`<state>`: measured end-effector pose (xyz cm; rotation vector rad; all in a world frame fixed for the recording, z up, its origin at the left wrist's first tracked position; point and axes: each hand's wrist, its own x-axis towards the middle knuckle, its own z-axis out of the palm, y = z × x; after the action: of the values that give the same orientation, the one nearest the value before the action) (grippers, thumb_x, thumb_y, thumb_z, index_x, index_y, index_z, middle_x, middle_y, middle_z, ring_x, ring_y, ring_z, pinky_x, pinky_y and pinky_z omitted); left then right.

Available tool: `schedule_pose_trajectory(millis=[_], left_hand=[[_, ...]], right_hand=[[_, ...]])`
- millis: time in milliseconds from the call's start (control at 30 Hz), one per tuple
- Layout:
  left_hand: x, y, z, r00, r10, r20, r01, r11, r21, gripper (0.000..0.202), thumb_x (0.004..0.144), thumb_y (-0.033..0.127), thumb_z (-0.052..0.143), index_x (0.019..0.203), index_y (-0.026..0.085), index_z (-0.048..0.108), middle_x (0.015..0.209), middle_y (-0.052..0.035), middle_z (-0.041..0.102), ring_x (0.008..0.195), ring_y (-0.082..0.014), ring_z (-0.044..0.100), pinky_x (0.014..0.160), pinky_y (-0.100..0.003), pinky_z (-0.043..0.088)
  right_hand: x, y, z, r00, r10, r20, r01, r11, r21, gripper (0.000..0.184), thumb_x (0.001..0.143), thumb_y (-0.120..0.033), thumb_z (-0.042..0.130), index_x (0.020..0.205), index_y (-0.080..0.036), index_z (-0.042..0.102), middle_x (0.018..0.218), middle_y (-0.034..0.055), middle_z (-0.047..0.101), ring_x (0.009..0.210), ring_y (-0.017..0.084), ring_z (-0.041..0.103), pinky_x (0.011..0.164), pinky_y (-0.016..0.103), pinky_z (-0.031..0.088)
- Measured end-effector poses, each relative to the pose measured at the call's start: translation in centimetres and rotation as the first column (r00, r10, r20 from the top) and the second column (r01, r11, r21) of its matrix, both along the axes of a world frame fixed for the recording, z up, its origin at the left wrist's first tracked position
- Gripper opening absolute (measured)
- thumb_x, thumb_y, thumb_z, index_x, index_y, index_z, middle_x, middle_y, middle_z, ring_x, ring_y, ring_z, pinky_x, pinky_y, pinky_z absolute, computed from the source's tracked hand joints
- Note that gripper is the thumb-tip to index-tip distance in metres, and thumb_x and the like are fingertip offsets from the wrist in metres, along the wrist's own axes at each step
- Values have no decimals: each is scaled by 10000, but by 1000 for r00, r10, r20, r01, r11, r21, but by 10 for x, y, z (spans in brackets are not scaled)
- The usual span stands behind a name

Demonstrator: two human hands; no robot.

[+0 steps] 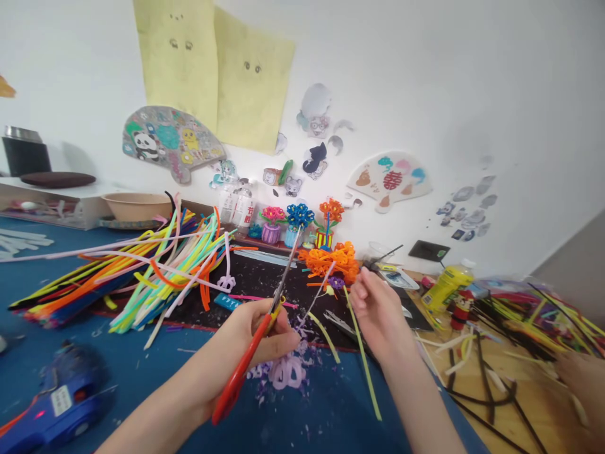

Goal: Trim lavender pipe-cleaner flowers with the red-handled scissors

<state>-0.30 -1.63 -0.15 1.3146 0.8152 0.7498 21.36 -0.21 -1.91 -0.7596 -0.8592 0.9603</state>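
Note:
My left hand grips red-handled scissors, whose steel blades point up and away over a black mat. My right hand pinches a yellow-green pipe cleaner, which hangs down past the palm. A small purple pipe-cleaner flower sits just beyond those fingertips on a thin lilac stem. Below my hands, lilac pipe-cleaner loops and fluffy scraps lie on the blue mat.
A large heap of multicoloured pipe cleaners lies to the left, with a blue hot glue gun at lower left. Orange pipe-cleaner flowers stand ahead. On the wooden table at right are black and yellow pipe cleaners, a yellow glue bottle and another person's blurred hand.

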Motion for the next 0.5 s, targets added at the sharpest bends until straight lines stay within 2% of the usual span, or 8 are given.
schedule_pose_trajectory(millis=[67,133,200,267,500], left_hand=[[-1,2,0,1000,-8,6,8,1000,19,292,684,380,702,691,182,488,628,65,452,577,-72,388,546,-193,318],[-1,4,-1,1000,-8,16,8,1000,27,317,666,400,715,678,183,483,603,68,455,544,-67,368,524,-194,300],[-2,6,-4,999,2,32,-2,1000,12,355,626,422,742,678,187,481,581,72,459,519,-65,362,504,-195,291],[-2,8,-7,999,11,47,-10,1000,-17,374,602,430,760,684,192,485,567,74,454,510,-67,363,485,-192,279],[-3,12,-10,998,-44,45,47,996,-77,363,596,435,760,668,199,495,597,45,551,519,-81,403,476,-192,272]], right_hand=[[-6,-4,-1,982,85,168,-75,995,-67,303,776,-350,705,580,-150,590,481,-46,491,436,47,438,420,157,353],[-15,-9,-1,915,243,321,-207,968,-143,262,775,-360,704,642,-143,642,527,-23,558,463,62,499,453,171,400],[-23,-14,-1,828,393,398,-348,919,-185,198,758,-345,722,766,-150,691,586,-10,609,495,81,550,483,188,440],[-30,-18,0,771,477,423,-434,879,-199,183,742,-326,737,802,-157,702,605,-8,623,516,90,577,501,193,461],[-39,-22,1,765,476,432,-442,878,-184,135,744,-288,731,734,-163,682,602,-18,629,508,83,587,499,181,477]])
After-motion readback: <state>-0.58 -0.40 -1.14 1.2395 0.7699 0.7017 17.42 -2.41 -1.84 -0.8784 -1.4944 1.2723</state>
